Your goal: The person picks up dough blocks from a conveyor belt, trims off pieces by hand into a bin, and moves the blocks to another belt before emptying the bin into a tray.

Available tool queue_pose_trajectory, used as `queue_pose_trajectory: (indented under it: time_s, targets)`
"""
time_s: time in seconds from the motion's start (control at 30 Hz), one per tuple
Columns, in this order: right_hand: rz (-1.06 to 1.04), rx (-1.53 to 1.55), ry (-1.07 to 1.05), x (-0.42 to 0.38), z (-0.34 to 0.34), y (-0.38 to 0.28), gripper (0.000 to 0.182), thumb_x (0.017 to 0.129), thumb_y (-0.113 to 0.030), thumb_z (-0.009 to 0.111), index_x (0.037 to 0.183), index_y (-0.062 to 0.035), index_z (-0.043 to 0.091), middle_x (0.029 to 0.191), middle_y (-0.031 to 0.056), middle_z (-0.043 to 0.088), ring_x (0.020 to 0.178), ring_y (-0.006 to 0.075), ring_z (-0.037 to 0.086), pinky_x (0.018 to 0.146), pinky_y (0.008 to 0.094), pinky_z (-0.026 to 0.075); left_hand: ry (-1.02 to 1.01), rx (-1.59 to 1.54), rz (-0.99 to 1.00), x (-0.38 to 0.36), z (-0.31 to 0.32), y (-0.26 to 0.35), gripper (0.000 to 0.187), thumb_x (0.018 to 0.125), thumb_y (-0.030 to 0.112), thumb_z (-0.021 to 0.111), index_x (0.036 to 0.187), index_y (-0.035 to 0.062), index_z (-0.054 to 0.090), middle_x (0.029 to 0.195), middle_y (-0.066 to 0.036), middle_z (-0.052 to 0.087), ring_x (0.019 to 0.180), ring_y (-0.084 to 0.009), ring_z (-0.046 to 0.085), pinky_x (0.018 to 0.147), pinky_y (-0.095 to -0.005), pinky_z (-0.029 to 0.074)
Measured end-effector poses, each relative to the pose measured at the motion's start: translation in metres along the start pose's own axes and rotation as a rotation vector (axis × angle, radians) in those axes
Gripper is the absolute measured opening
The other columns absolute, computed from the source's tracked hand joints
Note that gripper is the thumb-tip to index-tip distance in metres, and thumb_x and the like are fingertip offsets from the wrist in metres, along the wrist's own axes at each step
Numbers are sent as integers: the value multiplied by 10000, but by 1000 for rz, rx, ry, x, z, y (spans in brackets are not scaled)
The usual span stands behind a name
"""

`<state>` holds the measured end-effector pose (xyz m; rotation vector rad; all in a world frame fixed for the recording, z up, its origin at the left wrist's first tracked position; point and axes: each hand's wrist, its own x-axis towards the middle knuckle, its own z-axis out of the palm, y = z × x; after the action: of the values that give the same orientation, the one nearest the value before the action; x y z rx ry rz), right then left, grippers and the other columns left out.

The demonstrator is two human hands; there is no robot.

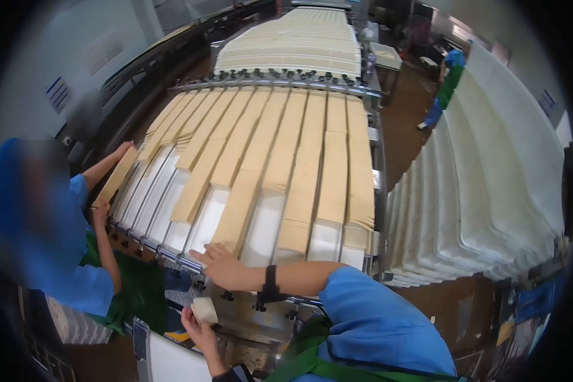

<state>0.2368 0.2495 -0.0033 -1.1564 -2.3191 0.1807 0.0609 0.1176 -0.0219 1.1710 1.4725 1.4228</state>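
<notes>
My right hand (221, 264) reaches across from the right and lies with fingers spread at the near end of a long beige strip (242, 213). The strip looks like a stack of thin layered sheets. Lower down, off the front edge of the rack, my left hand (200, 331) is closed on a short pale block (204, 311), held between thumb and fingers. More long beige strips (302, 184) lie side by side in front of me, their near ends uneven, on a white surface (261, 223) with metal dividers.
At the left, a co-worker (51, 223) in blue grips a long strip (114, 175) with both hands. A metal bar with black knobs (286, 79) crosses the far end. Tall pale hanging sheets (477, 184) stand at the right. Another person (449, 83) is farther back.
</notes>
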Motion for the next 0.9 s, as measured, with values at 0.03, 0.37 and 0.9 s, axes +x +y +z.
queue_pose_trajectory:
  time_s: [0.03, 0.37, 0.9]
  targets:
    - [-6, -57, 15, 2, 4, -5, 188, 770, -175, 573, 864, -87, 710, 1419, 71, 365, 1196, 331, 388, 967, 463, 305, 57, 201, -105, -15, -3, 21, 548, 789, -12, 444, 1324, -21, 324, 1291, -172, 405, 1190, -280, 413, 1002, -370, 338]
    - [-37, -161, -53, -4, -6, -7, 222, 698, -174, 620, 896, -138, 712, 1440, 95, 326, 1152, 307, 415, 921, 421, 336, 127, 775, -296, -125, -167, -107, 485, 871, 321, 590, 1297, 133, 455, 1339, -124, 441, 1171, -265, 478, 944, -313, 415]
    - [196, -324, 271, 2, 70, 23, 429, 758, -147, 543, 1173, -39, 541, 1099, 162, 556, 976, 314, 521, 846, 456, 385, 866, 487, -152, -287, -260, -72, 431, 849, 44, 483, 1278, 37, 441, 1245, -129, 474, 1102, -256, 475, 926, -359, 376]
